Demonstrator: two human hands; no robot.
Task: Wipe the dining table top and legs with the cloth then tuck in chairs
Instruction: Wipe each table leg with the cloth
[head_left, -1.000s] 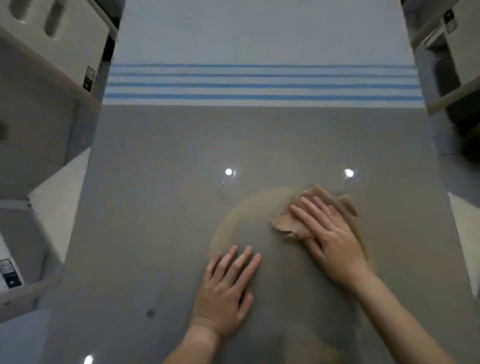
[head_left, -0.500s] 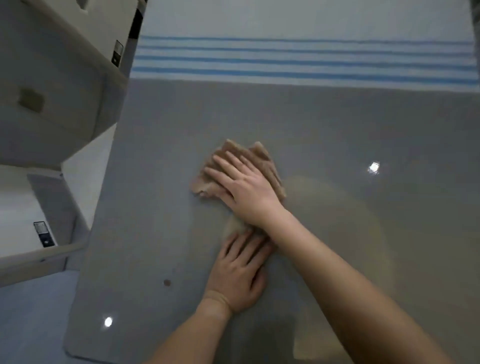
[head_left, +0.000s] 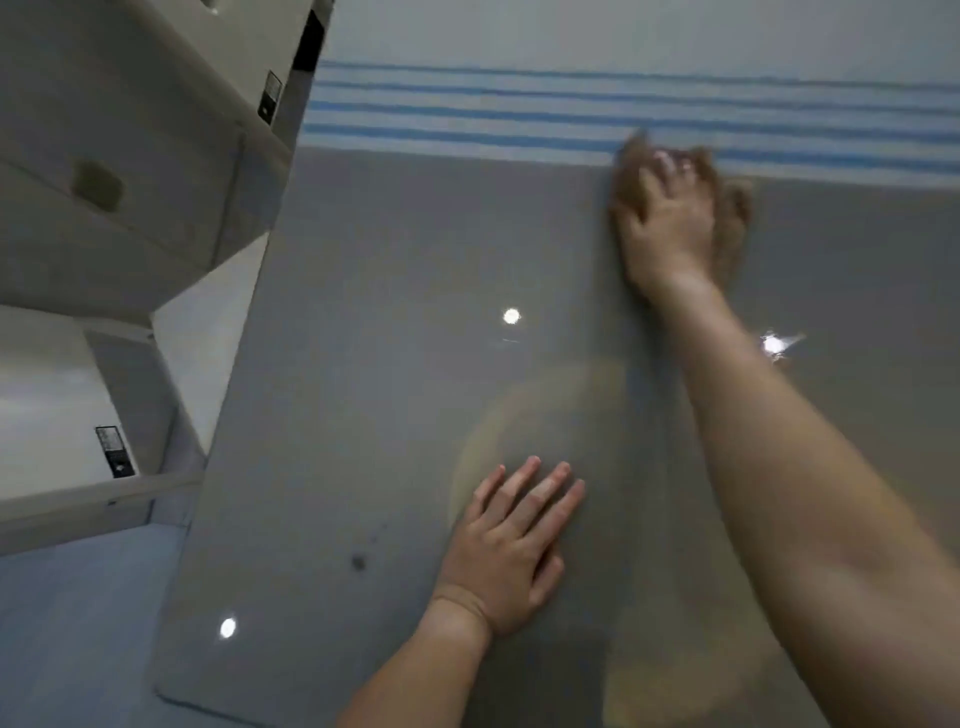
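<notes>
The glossy grey dining table top (head_left: 374, 322) fills most of the head view. My right hand (head_left: 667, 223) presses a crumpled brown cloth (head_left: 732, 228) flat against the table near the edge of a white runner with blue stripes (head_left: 519, 111). The cloth shows around and to the right of the fingers, and it is blurred by motion. My left hand (head_left: 511, 551) rests flat on the table near the front, fingers straight and spread, holding nothing. The table legs are hidden.
Two pale chairs stand at the table's left side, one at the upper left (head_left: 135, 171) and one lower (head_left: 78, 457). A small dark spot (head_left: 358, 562) marks the table near the left front corner. Ceiling lights reflect on the surface.
My right hand swept the cloth left across the table, then up and right to the striped runner's edge. My left hand stayed flat near the front. The view shifted.
</notes>
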